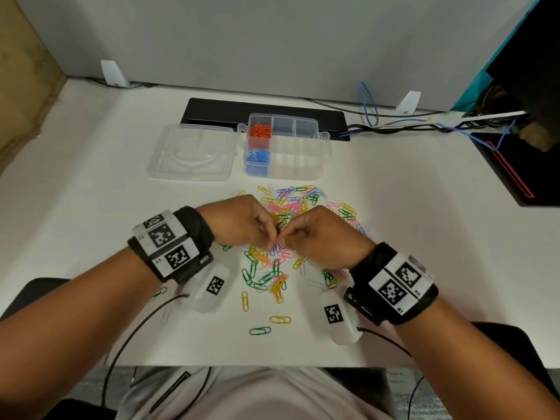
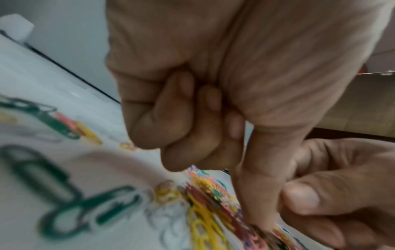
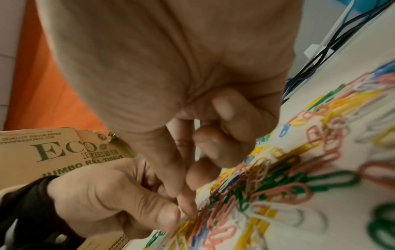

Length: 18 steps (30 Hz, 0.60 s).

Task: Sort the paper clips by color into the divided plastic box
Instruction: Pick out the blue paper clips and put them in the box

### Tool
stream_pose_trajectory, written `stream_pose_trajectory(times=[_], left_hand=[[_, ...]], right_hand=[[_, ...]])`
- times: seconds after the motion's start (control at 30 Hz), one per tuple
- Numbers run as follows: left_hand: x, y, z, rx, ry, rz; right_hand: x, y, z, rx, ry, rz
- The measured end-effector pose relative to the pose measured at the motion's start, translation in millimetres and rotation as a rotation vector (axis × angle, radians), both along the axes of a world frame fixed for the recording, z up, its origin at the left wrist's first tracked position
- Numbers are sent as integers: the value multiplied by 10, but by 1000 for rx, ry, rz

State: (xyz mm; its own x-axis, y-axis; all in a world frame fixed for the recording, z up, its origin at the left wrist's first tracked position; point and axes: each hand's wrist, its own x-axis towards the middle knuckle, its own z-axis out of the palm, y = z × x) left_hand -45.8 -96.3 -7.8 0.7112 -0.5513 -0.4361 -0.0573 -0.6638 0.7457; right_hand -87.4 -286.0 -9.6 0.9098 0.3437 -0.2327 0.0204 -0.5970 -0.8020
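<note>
hands (image 1: pixel 280 234) seemingly pinching paper clips (image 1: pixel 272 268)

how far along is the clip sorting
Done: orange clips and blue clips fill two compartments of the box. In hand: left hand and right hand meet over the pile, fingertips together. Left: pink, yellow, green and white clips.
</note>
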Motion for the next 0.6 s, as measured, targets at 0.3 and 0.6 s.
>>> stream_pose_trajectory(times=[0.3, 0.6], left_hand=[[-89, 18, 10, 85, -228, 26], [-70, 19, 8, 197, -243, -48]], right_hand=[[120, 49, 56, -296, -58, 118], [106, 155, -94, -361, -42, 9]])
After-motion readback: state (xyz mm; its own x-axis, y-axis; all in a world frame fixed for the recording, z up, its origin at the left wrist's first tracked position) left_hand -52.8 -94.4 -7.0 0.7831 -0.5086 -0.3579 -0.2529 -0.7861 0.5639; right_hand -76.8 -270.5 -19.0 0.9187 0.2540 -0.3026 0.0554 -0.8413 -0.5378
